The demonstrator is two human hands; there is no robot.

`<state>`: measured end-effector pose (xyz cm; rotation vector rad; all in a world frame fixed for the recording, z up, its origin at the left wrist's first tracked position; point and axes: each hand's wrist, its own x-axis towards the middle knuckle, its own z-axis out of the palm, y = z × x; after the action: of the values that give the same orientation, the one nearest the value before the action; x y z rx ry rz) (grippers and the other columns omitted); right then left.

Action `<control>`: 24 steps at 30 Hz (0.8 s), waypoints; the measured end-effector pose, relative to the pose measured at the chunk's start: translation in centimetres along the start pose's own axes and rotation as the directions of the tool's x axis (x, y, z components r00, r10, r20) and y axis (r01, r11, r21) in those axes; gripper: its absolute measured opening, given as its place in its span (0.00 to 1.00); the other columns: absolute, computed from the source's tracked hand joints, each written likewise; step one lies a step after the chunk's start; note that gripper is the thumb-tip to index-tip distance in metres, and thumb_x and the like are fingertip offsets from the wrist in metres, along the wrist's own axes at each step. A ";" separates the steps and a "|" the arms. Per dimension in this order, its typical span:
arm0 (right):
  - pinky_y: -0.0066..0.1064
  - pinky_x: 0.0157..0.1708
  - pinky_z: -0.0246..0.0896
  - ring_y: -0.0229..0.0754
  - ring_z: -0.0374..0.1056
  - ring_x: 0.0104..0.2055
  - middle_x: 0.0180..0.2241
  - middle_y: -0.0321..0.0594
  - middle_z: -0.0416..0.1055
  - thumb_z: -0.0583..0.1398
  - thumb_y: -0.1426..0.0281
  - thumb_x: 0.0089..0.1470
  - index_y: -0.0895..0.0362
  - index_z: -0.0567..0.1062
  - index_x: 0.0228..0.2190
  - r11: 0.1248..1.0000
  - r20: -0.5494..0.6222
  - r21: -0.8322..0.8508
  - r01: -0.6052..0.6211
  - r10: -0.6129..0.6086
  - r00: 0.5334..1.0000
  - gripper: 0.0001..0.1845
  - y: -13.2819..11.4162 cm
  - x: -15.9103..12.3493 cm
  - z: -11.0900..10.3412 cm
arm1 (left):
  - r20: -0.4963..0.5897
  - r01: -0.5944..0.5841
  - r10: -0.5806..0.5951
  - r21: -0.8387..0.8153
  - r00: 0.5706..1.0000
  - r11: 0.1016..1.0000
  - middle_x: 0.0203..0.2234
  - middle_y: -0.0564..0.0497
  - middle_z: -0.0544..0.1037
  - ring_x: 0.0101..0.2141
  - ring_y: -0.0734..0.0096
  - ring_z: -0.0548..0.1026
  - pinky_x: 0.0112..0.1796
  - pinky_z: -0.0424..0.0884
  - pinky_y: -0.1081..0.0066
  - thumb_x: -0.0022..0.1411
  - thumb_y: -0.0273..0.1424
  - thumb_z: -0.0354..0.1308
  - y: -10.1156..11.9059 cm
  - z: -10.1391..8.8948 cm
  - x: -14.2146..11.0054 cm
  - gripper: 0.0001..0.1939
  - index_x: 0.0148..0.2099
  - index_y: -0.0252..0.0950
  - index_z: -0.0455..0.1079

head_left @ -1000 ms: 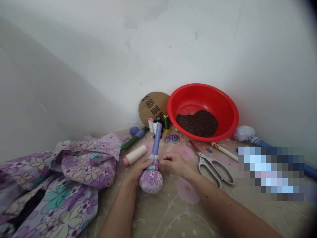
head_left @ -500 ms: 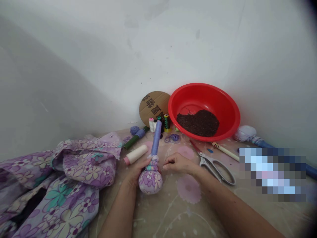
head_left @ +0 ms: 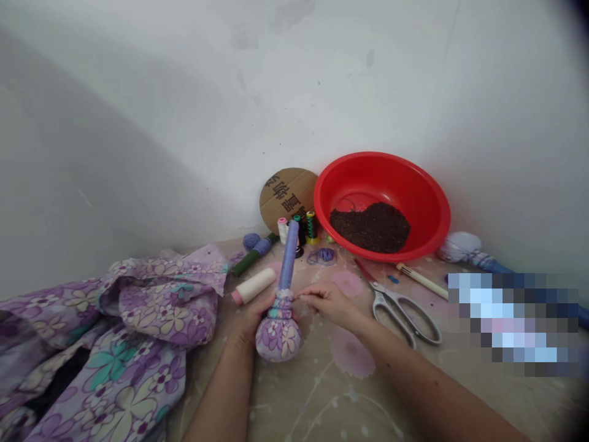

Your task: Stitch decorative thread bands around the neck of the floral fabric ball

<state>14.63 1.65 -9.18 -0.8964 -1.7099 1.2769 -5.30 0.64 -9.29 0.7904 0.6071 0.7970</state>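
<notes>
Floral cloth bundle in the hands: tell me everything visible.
The floral cloth bundle is a round, stuffed-looking lilac ball printed with flowers, gathered into a bound neck. A slim lavender tube rises from the neck, tilted slightly. The ball sits on the patterned table cover; the left hand grips the neck, and the right hand reaches in beside it.

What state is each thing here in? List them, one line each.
Floral fabric bundle, stuffed round, tied at neck
Left hand, gripping the neck
Right hand, fingertips at the neck
Red plastic basin, holding dark granules
Scissors, shut, lying flat
Thread cone, on its side
</notes>
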 end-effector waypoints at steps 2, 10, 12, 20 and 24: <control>0.24 0.20 0.51 0.32 0.56 0.20 0.19 0.33 0.68 0.58 0.63 0.50 0.59 0.80 0.32 0.999 -0.003 -0.037 0.034 -0.034 0.999 0.15 -0.1 -0.1 0.2 | -0.007 -0.004 0.004 0.006 1.000 1.000 0.20 0.48 0.77 0.31 0.60 0.78 0.36 0.71 0.63 0.54 0.39 0.57 0.1 0.1 -0.1 0.15 0.39 0.34 0.70; 0.35 0.40 0.66 0.44 0.73 0.38 0.37 0.41 0.78 0.58 0.65 0.52 0.56 0.79 0.39 0.985 0.031 -0.094 0.146 -0.143 0.989 0.15 0.8 0.1 0.1 | -0.016 -0.007 0.007 0.003 1.000 1.000 0.26 0.46 0.78 0.36 0.56 0.78 0.37 0.71 0.63 0.53 0.40 0.58 -0.1 -0.5 -0.1 0.17 0.42 0.35 0.69; 0.36 0.42 0.67 0.45 0.73 0.40 0.39 0.40 0.78 0.58 0.64 0.52 0.55 0.79 0.40 0.985 0.035 -0.095 0.141 -0.138 0.990 0.15 1.0 0.1 0.1 | -0.023 -0.012 0.012 0.005 1.000 1.000 0.26 0.45 0.79 0.35 0.56 0.78 0.37 0.71 0.63 0.55 0.39 0.57 -0.2 -0.8 0.0 0.15 0.40 0.33 0.70; 0.39 0.45 0.66 0.46 0.73 0.43 0.43 0.39 0.76 0.59 0.63 0.53 0.53 0.77 0.43 0.983 0.067 -0.119 0.138 -0.130 0.989 0.17 0.9 -0.1 -0.2 | -0.056 -0.035 0.034 -0.028 0.998 0.999 0.21 0.47 0.78 0.32 0.60 0.78 0.37 0.71 0.64 0.55 0.36 0.57 -0.1 -0.7 0.0 0.12 0.37 0.34 0.71; 0.40 0.46 0.66 0.47 0.73 0.43 0.43 0.39 0.75 0.59 0.63 0.53 0.53 0.77 0.43 0.984 0.075 -0.109 0.138 -0.130 0.989 0.17 0.7 -0.1 -0.3 | -0.074 -0.033 0.031 -0.029 0.997 0.999 0.23 0.46 0.78 0.33 0.58 0.78 0.37 0.70 0.63 0.54 0.37 0.57 -0.2 -0.5 0.0 0.13 0.39 0.34 0.70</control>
<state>15.02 1.84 -9.86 -0.7966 -1.8792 1.1411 -5.64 0.72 -9.75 0.7471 0.6482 0.8658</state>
